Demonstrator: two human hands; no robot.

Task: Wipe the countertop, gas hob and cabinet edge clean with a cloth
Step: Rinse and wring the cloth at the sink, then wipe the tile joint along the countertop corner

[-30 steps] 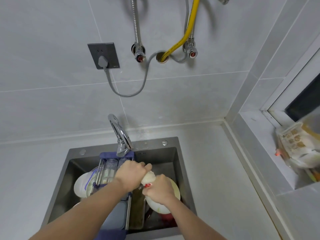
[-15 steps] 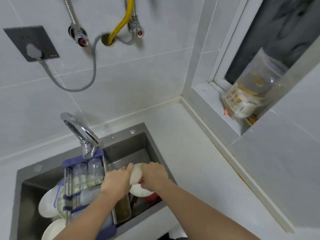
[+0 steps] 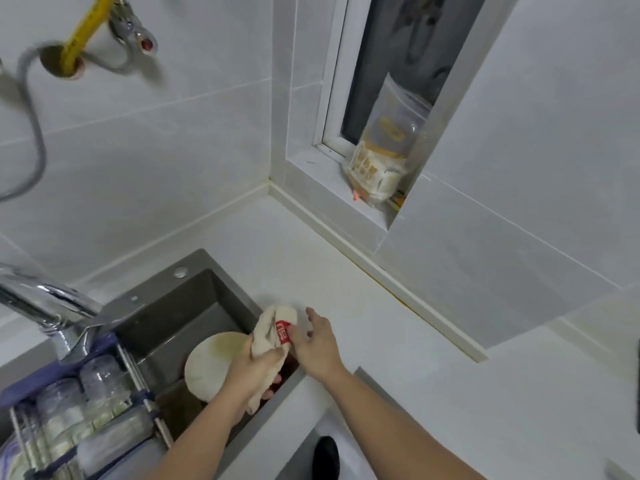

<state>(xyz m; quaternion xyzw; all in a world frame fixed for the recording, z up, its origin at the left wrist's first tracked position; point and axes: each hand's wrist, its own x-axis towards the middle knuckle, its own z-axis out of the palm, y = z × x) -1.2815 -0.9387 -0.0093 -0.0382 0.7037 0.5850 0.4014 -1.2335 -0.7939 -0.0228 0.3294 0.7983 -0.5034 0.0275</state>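
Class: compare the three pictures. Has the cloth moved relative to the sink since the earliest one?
Yes. The cloth, gripped by the left hand, has shifted from over the middle of the sink to its right rim, beside the countertop. The right hand touches it.

red label with white marks on cloth (image 3: 277, 329), illegible; print on windowsill bag (image 3: 375, 168), unreadable

Faucet (image 3: 45, 303) base cut off at left edge, dish rack (image 3: 79, 420) cropped at lower-left corner, window-sill bag (image 3: 384, 157) print too blurred to read
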